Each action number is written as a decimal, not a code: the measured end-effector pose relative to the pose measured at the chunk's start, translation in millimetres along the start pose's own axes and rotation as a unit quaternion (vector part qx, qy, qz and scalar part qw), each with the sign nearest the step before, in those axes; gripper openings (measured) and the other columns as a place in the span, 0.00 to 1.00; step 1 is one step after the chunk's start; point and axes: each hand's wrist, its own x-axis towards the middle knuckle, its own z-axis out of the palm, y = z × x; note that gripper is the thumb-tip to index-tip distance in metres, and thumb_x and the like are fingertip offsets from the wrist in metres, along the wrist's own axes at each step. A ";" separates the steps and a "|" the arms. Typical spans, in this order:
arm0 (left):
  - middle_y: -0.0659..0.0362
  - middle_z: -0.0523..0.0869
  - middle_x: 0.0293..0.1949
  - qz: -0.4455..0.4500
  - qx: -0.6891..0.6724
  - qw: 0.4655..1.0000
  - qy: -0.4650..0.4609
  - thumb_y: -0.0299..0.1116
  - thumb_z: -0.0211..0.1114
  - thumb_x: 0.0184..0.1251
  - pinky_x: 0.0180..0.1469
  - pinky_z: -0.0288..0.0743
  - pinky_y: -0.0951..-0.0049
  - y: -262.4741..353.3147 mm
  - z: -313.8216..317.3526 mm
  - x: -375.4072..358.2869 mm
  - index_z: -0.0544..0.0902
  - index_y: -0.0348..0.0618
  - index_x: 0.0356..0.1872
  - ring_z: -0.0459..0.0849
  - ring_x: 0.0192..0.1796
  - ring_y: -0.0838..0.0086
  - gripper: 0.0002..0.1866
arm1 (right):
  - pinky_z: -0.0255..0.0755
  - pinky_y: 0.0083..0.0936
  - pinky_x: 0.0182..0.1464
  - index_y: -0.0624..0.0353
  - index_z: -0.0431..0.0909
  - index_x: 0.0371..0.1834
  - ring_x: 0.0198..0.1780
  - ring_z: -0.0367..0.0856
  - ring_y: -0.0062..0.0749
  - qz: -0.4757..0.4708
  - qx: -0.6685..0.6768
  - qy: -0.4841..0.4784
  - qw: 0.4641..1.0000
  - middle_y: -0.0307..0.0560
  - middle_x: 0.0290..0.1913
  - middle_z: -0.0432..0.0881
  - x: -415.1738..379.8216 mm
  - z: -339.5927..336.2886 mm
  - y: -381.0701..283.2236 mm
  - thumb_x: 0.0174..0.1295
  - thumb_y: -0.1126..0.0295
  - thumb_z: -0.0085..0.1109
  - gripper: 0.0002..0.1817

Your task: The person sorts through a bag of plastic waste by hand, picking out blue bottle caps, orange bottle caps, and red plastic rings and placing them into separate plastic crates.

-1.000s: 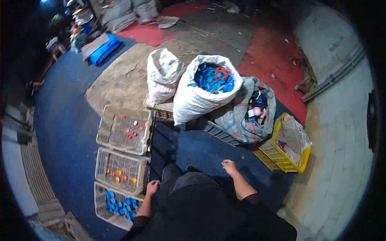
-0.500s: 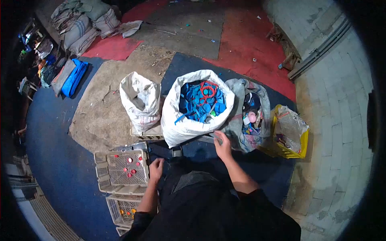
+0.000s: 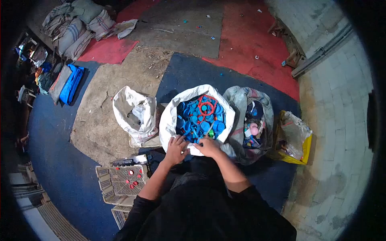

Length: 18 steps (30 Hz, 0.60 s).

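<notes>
My left hand point(image 3: 175, 150) and right hand point(image 3: 208, 147) are a little apart, both at the near rim of the big white sack point(image 3: 167, 128), fingers curled; I can't tell how firmly they grip. Blue caps point(image 3: 193, 118) fill it, with a red ring point(image 3: 206, 109) on top. A smaller white sack point(image 3: 134, 127) stands to its left, a grey sack point(image 3: 237, 98) to its right.

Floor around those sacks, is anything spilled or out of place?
Yes: small scraps lie loose on the red flooring, outside any sack, and a pale stick lies on the gray flooring. Both look like stray litter. The blue pieces sit inside the big white sack.
</notes>
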 end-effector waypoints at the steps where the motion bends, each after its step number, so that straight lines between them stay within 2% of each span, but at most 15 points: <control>1: 0.51 0.79 0.70 -0.012 -0.003 1.000 -0.013 0.46 0.68 0.68 0.79 0.50 0.38 -1.4 2.7 0.7 0.83 0.52 0.64 0.66 0.78 0.49 0.25 | 0.78 0.53 0.46 0.59 0.88 0.34 0.44 0.87 0.60 -0.011 0.020 -0.043 0.999 0.62 0.38 0.87 12.5 -11.3 6.9 0.64 0.39 0.65 0.29; 3: 0.52 0.78 0.71 -0.037 -0.008 0.998 -0.042 0.46 0.67 0.69 0.79 0.50 0.38 0.8 1.3 3.0 0.83 0.53 0.65 0.66 0.79 0.49 0.25 | 0.78 0.53 0.42 0.63 0.87 0.33 0.40 0.87 0.61 -0.020 -0.029 -0.051 0.998 0.64 0.34 0.86 41.8 -37.4 4.2 0.64 0.41 0.66 0.29; 4: 0.53 0.78 0.72 -0.044 -0.001 0.997 -0.057 0.48 0.65 0.71 0.80 0.50 0.38 2.4 -1.7 4.0 0.82 0.53 0.66 0.66 0.79 0.49 0.25 | 0.79 0.49 0.42 0.62 0.85 0.31 0.39 0.88 0.58 -0.031 -0.036 0.026 0.999 0.60 0.29 0.86 50.8 -50.2 -2.4 0.62 0.43 0.68 0.27; 5: 0.53 0.78 0.71 -0.047 -0.006 0.997 -0.063 0.48 0.65 0.71 0.80 0.50 0.38 3.2 -0.7 4.5 0.82 0.53 0.66 0.66 0.79 0.49 0.25 | 0.79 0.48 0.43 0.59 0.83 0.36 0.42 0.87 0.58 -0.054 -0.007 0.064 0.996 0.59 0.41 0.87 66.3 -61.9 -6.7 0.63 0.49 0.70 0.21; 7: 0.53 0.79 0.71 -0.055 -0.012 0.996 -0.067 0.49 0.65 0.71 0.80 0.50 0.38 1.8 -0.6 6.9 0.81 0.53 0.67 0.66 0.79 0.49 0.26 | 0.78 0.48 0.52 0.53 0.83 0.55 0.57 0.84 0.56 -0.098 0.031 0.180 0.978 0.59 0.62 0.82 107.5 -61.0 -10.0 0.63 0.56 0.69 0.20; 10: 0.54 0.79 0.70 -0.078 -0.020 0.995 -0.064 0.50 0.66 0.69 0.81 0.47 0.40 4.5 0.6 7.6 0.82 0.53 0.66 0.65 0.79 0.51 0.27 | 0.70 0.52 0.65 0.52 0.76 0.71 0.72 0.72 0.54 -0.197 -0.164 0.183 0.949 0.56 0.75 0.70 142.6 -47.8 -1.9 0.63 0.59 0.67 0.31; 13: 0.56 0.79 0.71 -0.094 -0.043 0.993 -0.053 0.50 0.67 0.68 0.82 0.45 0.40 7.6 2.5 7.5 0.83 0.54 0.66 0.63 0.80 0.52 0.27 | 0.60 0.55 0.73 0.56 0.73 0.75 0.79 0.62 0.51 -0.224 -0.259 0.183 0.922 0.53 0.78 0.67 144.9 -31.7 15.6 0.63 0.62 0.65 0.34; 14: 0.56 0.78 0.71 -0.096 -0.053 0.993 -0.052 0.50 0.67 0.68 0.82 0.44 0.40 7.8 2.3 8.2 0.83 0.55 0.66 0.63 0.80 0.52 0.27 | 0.61 0.55 0.73 0.61 0.76 0.70 0.78 0.64 0.50 -0.248 -0.238 0.198 0.918 0.55 0.74 0.72 137.0 -32.3 17.4 0.64 0.67 0.59 0.28; 17: 0.56 0.78 0.71 -0.099 -0.075 0.991 -0.049 0.49 0.67 0.68 0.82 0.44 0.41 7.6 3.3 6.4 0.82 0.55 0.67 0.63 0.80 0.52 0.27 | 0.60 0.53 0.74 0.61 0.79 0.66 0.76 0.67 0.47 -0.275 -0.254 0.123 0.919 0.52 0.69 0.78 120.7 -30.8 37.1 0.64 0.67 0.60 0.26; 18: 0.56 0.78 0.71 -0.098 -0.079 0.991 -0.050 0.49 0.67 0.68 0.82 0.44 0.41 6.4 3.6 6.6 0.82 0.55 0.67 0.63 0.80 0.52 0.27 | 0.62 0.49 0.72 0.61 0.82 0.63 0.74 0.70 0.45 -0.290 -0.243 0.158 0.912 0.49 0.63 0.83 115.8 -30.7 41.8 0.64 0.67 0.61 0.23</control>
